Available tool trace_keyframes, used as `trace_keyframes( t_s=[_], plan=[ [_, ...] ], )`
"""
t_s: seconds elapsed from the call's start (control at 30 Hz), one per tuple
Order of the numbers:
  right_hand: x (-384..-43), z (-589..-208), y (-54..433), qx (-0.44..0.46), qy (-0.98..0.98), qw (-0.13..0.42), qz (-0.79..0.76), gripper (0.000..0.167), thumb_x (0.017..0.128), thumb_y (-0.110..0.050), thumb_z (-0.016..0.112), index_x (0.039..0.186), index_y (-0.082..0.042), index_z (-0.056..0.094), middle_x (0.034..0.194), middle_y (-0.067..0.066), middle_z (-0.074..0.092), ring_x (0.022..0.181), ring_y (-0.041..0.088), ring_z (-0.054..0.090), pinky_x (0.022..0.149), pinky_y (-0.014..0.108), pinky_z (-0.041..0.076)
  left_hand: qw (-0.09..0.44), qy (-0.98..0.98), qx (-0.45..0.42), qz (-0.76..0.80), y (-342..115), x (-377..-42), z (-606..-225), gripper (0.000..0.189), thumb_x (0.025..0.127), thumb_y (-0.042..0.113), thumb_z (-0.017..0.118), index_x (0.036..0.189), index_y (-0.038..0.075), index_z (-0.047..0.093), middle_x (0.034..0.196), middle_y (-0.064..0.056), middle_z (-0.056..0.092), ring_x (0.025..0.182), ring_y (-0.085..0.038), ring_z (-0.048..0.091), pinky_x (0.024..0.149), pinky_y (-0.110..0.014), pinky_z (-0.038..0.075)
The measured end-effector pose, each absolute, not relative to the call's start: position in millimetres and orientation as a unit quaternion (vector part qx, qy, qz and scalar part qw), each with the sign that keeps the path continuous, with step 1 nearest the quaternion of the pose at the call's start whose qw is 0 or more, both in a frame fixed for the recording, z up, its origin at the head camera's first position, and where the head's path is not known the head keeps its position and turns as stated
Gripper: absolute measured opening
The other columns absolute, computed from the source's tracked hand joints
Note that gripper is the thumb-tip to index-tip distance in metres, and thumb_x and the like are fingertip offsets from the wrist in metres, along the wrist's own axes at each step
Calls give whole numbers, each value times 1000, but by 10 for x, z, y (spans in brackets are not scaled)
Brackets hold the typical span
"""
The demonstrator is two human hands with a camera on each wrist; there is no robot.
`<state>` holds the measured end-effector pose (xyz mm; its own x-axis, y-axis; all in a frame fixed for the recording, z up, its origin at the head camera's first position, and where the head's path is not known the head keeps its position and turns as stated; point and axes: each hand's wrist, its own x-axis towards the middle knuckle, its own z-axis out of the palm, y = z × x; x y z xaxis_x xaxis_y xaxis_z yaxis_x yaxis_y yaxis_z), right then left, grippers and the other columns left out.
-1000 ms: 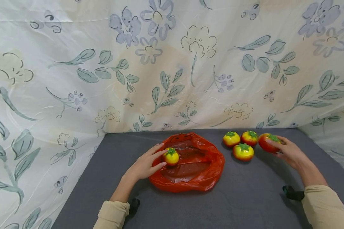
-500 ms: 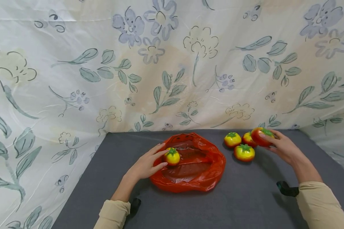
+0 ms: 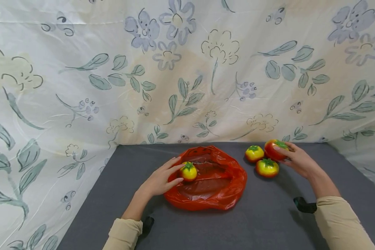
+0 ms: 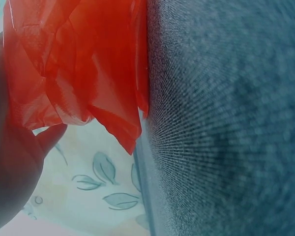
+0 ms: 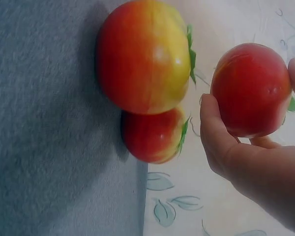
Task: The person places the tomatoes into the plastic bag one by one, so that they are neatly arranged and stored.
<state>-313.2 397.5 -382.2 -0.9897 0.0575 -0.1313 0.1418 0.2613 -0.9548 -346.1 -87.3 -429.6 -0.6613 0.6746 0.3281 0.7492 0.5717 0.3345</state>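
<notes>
Holding a red tomato above the grey table, the right hand has its thumb and fingers curled round the fruit, the grip firmly occupied. Just left of it, a rear tomato and a front tomato, both yellow and red, sit on the table. Well to their left, the left hand has a grip on a smaller yellow-and-red tomato, between thumb and fingers, at the left side of a red plastic bag; whether that fruit rests on the bag, I cannot tell
</notes>
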Motion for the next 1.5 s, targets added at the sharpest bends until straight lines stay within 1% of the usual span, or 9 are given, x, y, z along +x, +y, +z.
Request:
trace_keyframes(
  t_s=[0.1, 0.2, 0.3, 0.37, 0.47, 0.63, 0.93, 1.17, 1.5],
  plan=[
    [-3160, -3809, 3934, 67, 786, 36, -614, 95, 94, -47, 53, 151, -2, -9, 151, 33, -1, 132, 43, 22, 90, 30, 48, 83, -883, -403, -226, -877, -3457, -4291, 53, 91, 34, 64, 139, 13, 52, 152, -7, 32, 140, -26, 25, 105, -50, 31],
    [-3191, -3800, 3880, 68, 789, 39, -609, 96, 93, -49, 54, 151, -2, -7, 150, 33, 3, 130, 43, 25, 97, 37, 44, 82, -883, -402, -227, -877, -3456, -4285, 53, 91, 34, 64, 139, 13, 52, 151, -7, 32, 140, -26, 25, 105, -51, 32],
    [-3214, -3799, 3820, 64, 797, 48, -599, 95, 94, -50, 52, 151, -1, -6, 149, 34, 6, 129, 45, 26, 104, 49, 34, 80, -884, -401, -227, -874, -3457, -4283, 53, 91, 34, 64, 139, 13, 52, 152, -8, 32, 140, -26, 25, 104, -51, 32],
    [-3225, -3804, 3782, 62, 795, 56, -601, 95, 94, -50, 53, 151, -2, -5, 149, 33, 8, 129, 46, 26, 106, 52, 28, 78, -884, -401, -226, -871, -3457, -4285, 53, 91, 34, 64, 139, 13, 51, 152, -8, 32, 140, -26, 25, 104, -51, 32],
    [-3239, -3818, 3733, 59, 790, 64, -606, 92, 94, -49, 54, 152, -3, -1, 149, 31, 9, 129, 45, 26, 105, 50, 31, 75, -886, -400, -224, -865, -3458, -4293, 54, 92, 34, 63, 140, 14, 51, 152, -7, 31, 140, -26, 24, 105, -51, 32],
    [-3270, -3826, 3676, 54, 785, 76, -612, 90, 94, -47, 55, 152, -3, 1, 149, 31, 11, 127, 43, 28, 99, 39, 42, 74, -887, -399, -221, -864, -3461, -4303, 54, 92, 35, 63, 140, 15, 50, 152, -6, 31, 140, -25, 24, 105, -50, 32],
    [-3294, -3804, 3537, 35, 770, 93, -631, 90, 95, -43, 55, 153, -5, -2, 150, 29, 8, 132, 44, 23, 104, 48, 31, 80, -885, -402, -222, -867, -3454, -4299, 53, 91, 34, 64, 139, 14, 52, 152, -7, 32, 140, -26, 25, 105, -50, 32],
    [-3302, -3773, 3440, 23, 759, 102, -642, 89, 95, -41, 56, 152, -4, -2, 151, 29, 5, 133, 44, 22, 104, 49, 30, 76, -886, -401, -219, -864, -3448, -4295, 53, 92, 35, 62, 140, 14, 51, 152, -7, 32, 140, -25, 24, 105, -50, 32],
    [-3327, -3757, 3335, 2, 753, 110, -649, 88, 96, -38, 55, 152, -4, -3, 151, 28, 7, 131, 43, 26, 104, 49, 29, 77, -885, -402, -223, -870, -3438, -4286, 53, 91, 33, 64, 139, 13, 51, 152, -7, 32, 140, -25, 24, 105, -49, 32]
  ],
)
